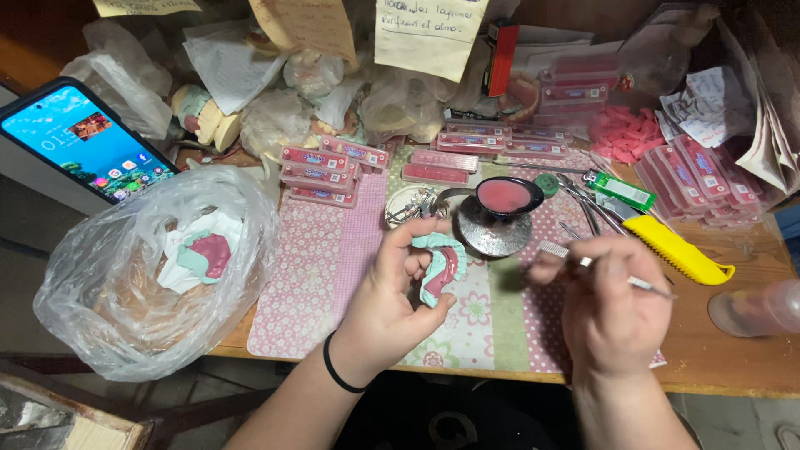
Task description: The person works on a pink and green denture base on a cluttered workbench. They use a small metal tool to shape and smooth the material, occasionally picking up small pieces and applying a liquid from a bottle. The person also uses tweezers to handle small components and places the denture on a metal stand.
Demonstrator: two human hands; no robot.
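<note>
My left hand (392,296) grips a dental cast (440,265), pale green with a pink wax rim, over the patterned mat (317,267). A black band circles that wrist. My right hand (612,300) pinches a thin metal tool (646,285) whose tip points right; the hand is blurred. Between and behind the hands stands a small round metal burner (487,229) with a black dish of pink wax (506,196) over it.
A clear plastic bag (125,275) with another green and pink cast lies at the left. A phone (83,137) leans behind it. Flat pink boxes (321,171), pliers (583,204), a yellow knife (675,248), a green lighter (621,190) and a clear bottle (754,307) crowd the table.
</note>
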